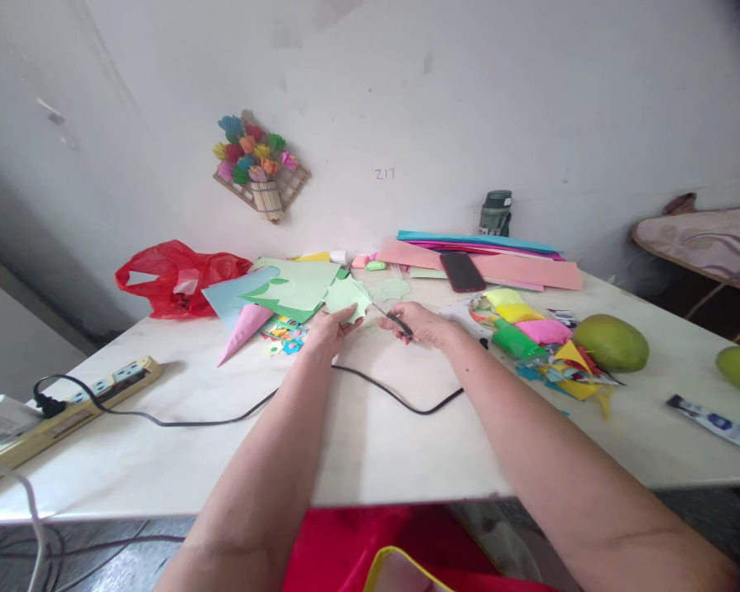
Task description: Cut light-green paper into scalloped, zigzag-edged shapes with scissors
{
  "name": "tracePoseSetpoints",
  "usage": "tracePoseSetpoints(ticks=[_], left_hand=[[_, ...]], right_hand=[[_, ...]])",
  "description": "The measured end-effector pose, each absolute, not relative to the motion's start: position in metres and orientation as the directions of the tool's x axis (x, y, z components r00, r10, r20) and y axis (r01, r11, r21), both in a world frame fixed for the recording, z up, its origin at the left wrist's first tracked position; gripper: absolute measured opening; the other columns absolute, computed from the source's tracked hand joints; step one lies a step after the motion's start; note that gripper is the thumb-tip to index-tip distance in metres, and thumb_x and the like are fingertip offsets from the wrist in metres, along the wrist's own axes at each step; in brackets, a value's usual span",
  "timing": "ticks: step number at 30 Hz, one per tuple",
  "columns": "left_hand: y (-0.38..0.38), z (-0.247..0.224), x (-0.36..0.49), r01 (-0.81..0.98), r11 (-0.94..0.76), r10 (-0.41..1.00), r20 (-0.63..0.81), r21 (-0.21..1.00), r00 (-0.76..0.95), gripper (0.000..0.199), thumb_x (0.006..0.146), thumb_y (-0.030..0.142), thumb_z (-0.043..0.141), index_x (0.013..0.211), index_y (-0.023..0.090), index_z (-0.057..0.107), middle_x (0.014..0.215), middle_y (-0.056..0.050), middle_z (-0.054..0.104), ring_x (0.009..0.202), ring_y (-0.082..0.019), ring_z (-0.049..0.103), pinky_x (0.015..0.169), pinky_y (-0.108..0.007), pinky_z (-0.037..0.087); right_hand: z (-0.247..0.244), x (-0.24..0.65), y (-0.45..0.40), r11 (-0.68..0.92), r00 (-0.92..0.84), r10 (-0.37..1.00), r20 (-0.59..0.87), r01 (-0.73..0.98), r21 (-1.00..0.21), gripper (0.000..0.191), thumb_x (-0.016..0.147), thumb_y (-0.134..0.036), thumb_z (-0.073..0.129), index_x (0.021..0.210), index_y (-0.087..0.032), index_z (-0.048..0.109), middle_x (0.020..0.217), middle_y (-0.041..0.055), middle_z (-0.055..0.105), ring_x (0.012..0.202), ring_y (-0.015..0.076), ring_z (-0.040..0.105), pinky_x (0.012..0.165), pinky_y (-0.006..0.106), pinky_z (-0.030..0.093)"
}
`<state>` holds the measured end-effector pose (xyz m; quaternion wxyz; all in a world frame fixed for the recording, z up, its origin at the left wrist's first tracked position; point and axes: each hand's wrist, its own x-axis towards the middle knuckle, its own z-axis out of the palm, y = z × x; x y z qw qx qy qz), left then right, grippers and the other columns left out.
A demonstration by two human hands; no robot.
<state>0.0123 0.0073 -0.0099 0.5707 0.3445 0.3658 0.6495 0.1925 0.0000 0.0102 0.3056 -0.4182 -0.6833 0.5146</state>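
Observation:
My left hand (336, 326) pinches the lower edge of a pale green paper piece (346, 298) over the middle of the table. My right hand (420, 324) is wrapped round the dark handles of a pair of scissors (398, 323), whose blades point up and left to the right edge of that paper. Whether the blades are parted is too small to tell. Just left of my hands lie larger light green and green sheets (296, 284), a pink paper cone (244, 329) and small colored scraps (284, 335).
A black cable (407, 404) crosses the table below my hands from a power strip (99, 395). A red bag (182, 279) lies left; a phone (462, 272), colored packets (523, 329), green fruit (612, 343) and a tube (715, 425) lie right.

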Motion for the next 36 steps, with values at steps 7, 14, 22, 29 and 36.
tracePoseSetpoints(ticks=[7,14,22,29,36], left_hand=[[0.006,-0.01,0.013,-0.484,-0.08,0.994,0.032,0.871,-0.107,0.041,0.054,0.007,0.074,0.092,0.016,0.061,0.082,-0.003,0.066,0.072,-0.015,0.063,0.07,-0.031,0.055],[0.005,-0.008,0.014,-0.488,-0.077,0.994,0.032,0.869,-0.102,0.041,0.054,0.006,0.074,0.091,0.016,0.06,0.085,-0.003,0.066,0.075,-0.016,0.063,0.071,-0.033,0.055],[0.005,-0.009,0.015,-0.501,-0.049,0.996,0.002,0.864,-0.092,0.036,0.053,0.005,0.074,0.085,0.015,0.059,0.079,-0.002,0.065,0.069,-0.014,0.063,0.068,-0.032,0.056],[0.002,-0.005,0.015,-0.461,0.047,0.998,-0.065,0.886,-0.025,0.037,0.053,0.003,0.072,0.086,0.014,0.06,0.082,-0.003,0.066,0.065,-0.014,0.062,0.063,-0.029,0.056],[0.001,0.002,0.003,-0.456,-0.001,1.0,-0.003,0.89,-0.009,0.039,0.061,0.027,0.07,0.097,0.016,0.059,0.088,-0.004,0.065,0.074,-0.016,0.062,0.065,-0.028,0.052]], right_hand=[[0.006,0.194,0.004,0.142,-0.462,0.887,0.011,0.251,-0.958,0.027,0.064,-0.037,0.068,0.068,-0.015,0.052,0.047,-0.0066,0.041,0.039,0.0048,0.037,0.035,0.017,0.031],[0.008,0.193,0.003,0.14,-0.437,0.899,0.014,0.258,-0.956,0.027,0.063,-0.036,0.068,0.067,-0.016,0.05,0.045,-0.0067,0.043,0.037,0.0044,0.036,0.034,0.017,0.03],[0.006,0.194,0.004,0.164,-0.404,0.913,0.048,0.257,-0.953,0.03,0.062,-0.039,0.068,0.067,-0.015,0.051,0.046,-0.0055,0.045,0.036,0.0045,0.037,0.034,0.017,0.032],[0.003,0.196,0.008,0.171,-0.394,0.916,0.068,0.233,-0.957,0.031,0.061,-0.04,0.069,0.068,-0.014,0.053,0.047,-0.0053,0.044,0.039,0.0052,0.037,0.034,0.018,0.032],[0.004,0.201,0.01,0.212,-0.425,0.901,0.089,0.252,-0.944,0.024,0.062,-0.033,0.068,0.066,-0.015,0.052,0.046,-0.0054,0.043,0.039,0.0051,0.037,0.034,0.018,0.03]])
